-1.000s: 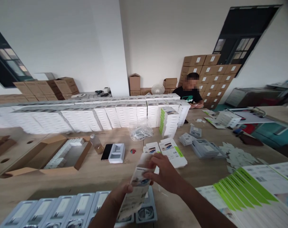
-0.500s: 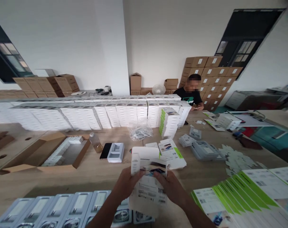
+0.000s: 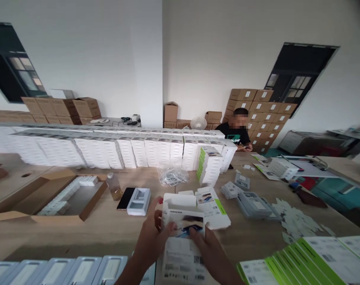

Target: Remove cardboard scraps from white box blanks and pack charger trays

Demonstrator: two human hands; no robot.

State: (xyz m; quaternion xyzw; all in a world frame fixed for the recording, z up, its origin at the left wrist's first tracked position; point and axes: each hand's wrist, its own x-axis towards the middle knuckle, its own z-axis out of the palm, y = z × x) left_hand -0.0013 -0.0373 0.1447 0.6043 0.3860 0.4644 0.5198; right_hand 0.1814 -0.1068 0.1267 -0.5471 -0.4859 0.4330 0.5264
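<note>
A white printed carton (image 3: 184,255) with a phone picture on its front is between my two hands, its top flap raised. My left hand (image 3: 153,233) grips the left edge, thumb on the front panel and fingers curled behind. On the other side my right hand (image 3: 208,247) holds the right edge, its thumb pressing near the picture. Just beyond them lie flat printed cartons (image 3: 211,208) with green edges. An inner tray (image 3: 139,201) with recesses sits beside a dark phone (image 3: 125,198) to the left.
Filled trays (image 3: 82,271) line the near left edge, and green-edged cartons (image 3: 298,259) the near right. An open brown box (image 3: 92,206) and a bottle (image 3: 114,186) stand left. Stacked white boxes (image 3: 156,152) run across the back. A co-worker (image 3: 235,132) sits beyond.
The view has tilted up slightly. My left fingers have shifted up along the carton's side, and the carton looks more opened out at its top.
</note>
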